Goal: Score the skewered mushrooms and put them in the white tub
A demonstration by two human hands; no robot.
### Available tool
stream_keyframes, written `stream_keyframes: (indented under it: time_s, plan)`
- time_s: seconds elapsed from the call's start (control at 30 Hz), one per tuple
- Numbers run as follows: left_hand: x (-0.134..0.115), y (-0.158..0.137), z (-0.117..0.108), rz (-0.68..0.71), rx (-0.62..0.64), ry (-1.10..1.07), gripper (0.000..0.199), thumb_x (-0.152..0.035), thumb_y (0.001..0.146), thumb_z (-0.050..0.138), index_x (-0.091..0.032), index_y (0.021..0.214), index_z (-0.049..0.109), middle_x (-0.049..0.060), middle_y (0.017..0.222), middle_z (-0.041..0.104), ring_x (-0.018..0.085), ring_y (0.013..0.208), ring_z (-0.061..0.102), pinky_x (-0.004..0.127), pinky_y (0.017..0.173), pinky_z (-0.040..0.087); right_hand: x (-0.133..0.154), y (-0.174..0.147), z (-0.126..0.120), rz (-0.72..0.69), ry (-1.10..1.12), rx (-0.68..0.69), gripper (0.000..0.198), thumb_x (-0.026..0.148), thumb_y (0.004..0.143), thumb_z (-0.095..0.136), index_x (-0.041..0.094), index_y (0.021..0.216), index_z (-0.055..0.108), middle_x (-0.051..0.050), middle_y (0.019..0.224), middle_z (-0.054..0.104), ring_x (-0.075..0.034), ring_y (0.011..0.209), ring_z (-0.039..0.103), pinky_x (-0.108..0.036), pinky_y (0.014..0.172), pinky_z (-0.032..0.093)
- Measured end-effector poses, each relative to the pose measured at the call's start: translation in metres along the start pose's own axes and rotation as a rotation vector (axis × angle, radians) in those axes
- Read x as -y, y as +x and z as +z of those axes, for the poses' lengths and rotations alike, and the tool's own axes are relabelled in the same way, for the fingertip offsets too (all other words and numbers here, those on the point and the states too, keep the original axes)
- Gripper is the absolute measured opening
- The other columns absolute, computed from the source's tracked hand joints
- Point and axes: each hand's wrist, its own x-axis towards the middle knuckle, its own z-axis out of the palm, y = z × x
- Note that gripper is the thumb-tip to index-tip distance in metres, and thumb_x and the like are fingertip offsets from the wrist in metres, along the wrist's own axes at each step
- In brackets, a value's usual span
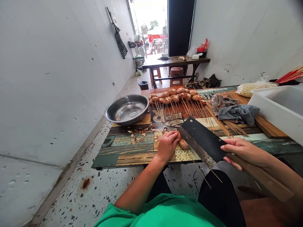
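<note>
My right hand (236, 153) is closed round the wooden-handled cleaver (203, 137), by the heel of its dark blade. The blade slants up and left over the table's front edge, its far end close to my left hand (167, 143). That hand's fingers are closed on a brown mushroom (178, 135) lying on the table, partly hidden by the fingers. Touching or very near it is a second mushroom (184, 144). Thin skewers (203, 176) stick out below the blade past the table edge. Behind, several skewered mushrooms (175, 98) with pale cuts in their caps lie piled together.
A steel basin (130, 110) stands at the table's left edge, with mushroom trimmings (139, 135) in front. To the right are loose bamboo skewers (224, 126), grey cloths (236, 110), a white bin (279, 107) and a wooden board (270, 127). Another table (175, 61) stands farther back.
</note>
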Motion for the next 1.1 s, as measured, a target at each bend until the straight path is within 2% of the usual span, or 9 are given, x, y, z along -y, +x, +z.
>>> stream_keyframes:
  time_s: [0.27,0.4,0.47,0.57,0.7,0.9,0.97,1.03,1.1]
  plan:
    - [0.003,-0.002,0.002,-0.007,-0.056,-0.060,0.019,-0.015,0.087,0.075,-0.019,0.105,0.074,0.009,0.112,0.076,0.024,0.105,0.073,0.041,0.096,0.061,-0.001,0.013,0.001,-0.019,0.101,-0.033,0.049,0.056,0.063,0.079,0.024,0.070,0.043,-0.004,0.053,0.068,-0.010,0.031,0.049,-0.019,0.035,0.032]
    - [0.000,-0.003,-0.001,-0.043,-0.149,-0.090,0.008,-0.021,0.095,0.067,-0.020,0.099,0.074,0.007,0.103,0.077,0.021,0.099,0.074,0.037,0.093,0.061,-0.004,-0.002,-0.009,-0.064,0.134,-0.099,0.051,0.057,0.065,0.081,0.024,0.068,0.042,-0.004,0.052,0.067,-0.010,0.031,0.048,-0.020,0.036,0.033]
    - [-0.002,-0.002,-0.001,-0.046,-0.200,-0.085,0.013,-0.026,0.098,0.062,-0.020,0.101,0.073,0.008,0.102,0.077,0.021,0.097,0.073,0.036,0.092,0.060,-0.010,-0.013,-0.012,-0.075,0.154,-0.108,0.050,0.058,0.067,0.080,0.024,0.068,0.043,-0.003,0.052,0.067,-0.010,0.031,0.048,-0.021,0.036,0.032]
    - [-0.005,-0.001,-0.002,-0.079,-0.251,-0.148,0.024,-0.035,0.101,0.058,-0.019,0.114,0.070,0.008,0.100,0.077,0.021,0.094,0.073,0.036,0.090,0.059,-0.024,-0.023,-0.006,-0.077,0.185,-0.076,0.045,0.057,0.073,0.078,0.022,0.073,0.049,-0.002,0.056,0.068,-0.010,0.032,0.049,-0.020,0.036,0.031]
    - [-0.009,0.000,-0.005,-0.204,-0.194,-0.353,0.039,-0.044,0.093,0.068,-0.019,0.123,0.066,0.006,0.093,0.077,0.017,0.078,0.071,0.031,0.078,0.059,-0.044,-0.025,0.014,-0.083,0.207,-0.019,0.044,0.059,0.079,0.072,0.023,0.078,0.047,0.000,0.056,0.067,-0.012,0.033,0.052,-0.020,0.036,0.030]
    - [-0.009,0.008,-0.016,-0.508,-0.023,-0.828,0.047,-0.053,0.075,0.080,-0.016,0.104,0.071,0.005,0.079,0.075,0.018,0.070,0.070,0.027,0.065,0.055,-0.056,-0.021,0.035,-0.127,0.175,0.002,0.044,0.064,0.084,0.065,0.022,0.086,0.050,0.004,0.052,0.064,-0.010,0.034,0.051,-0.021,0.041,0.033]
    - [-0.005,0.011,-0.022,-0.577,-0.010,-0.907,0.050,-0.054,0.071,0.082,-0.015,0.099,0.071,0.006,0.080,0.075,0.018,0.070,0.070,0.026,0.063,0.053,-0.057,-0.023,0.037,-0.137,0.153,-0.022,0.044,0.064,0.084,0.064,0.023,0.084,0.049,0.004,0.052,0.064,-0.011,0.035,0.051,-0.022,0.041,0.033]
    - [0.003,0.014,-0.031,-0.622,-0.039,-0.842,0.046,-0.054,0.072,0.080,-0.014,0.094,0.071,0.006,0.078,0.074,0.017,0.067,0.068,0.026,0.062,0.052,-0.057,-0.028,0.039,-0.145,0.136,-0.043,0.047,0.067,0.083,0.063,0.023,0.080,0.048,0.002,0.052,0.064,-0.010,0.035,0.050,-0.023,0.041,0.033]
    - [0.013,0.018,-0.045,-0.622,-0.055,-0.568,0.036,-0.050,0.076,0.076,-0.015,0.085,0.071,0.006,0.076,0.072,0.017,0.067,0.066,0.026,0.063,0.050,-0.056,-0.036,0.042,-0.161,0.141,-0.092,0.048,0.068,0.084,0.062,0.022,0.076,0.049,0.001,0.050,0.063,-0.010,0.035,0.049,-0.023,0.042,0.034]
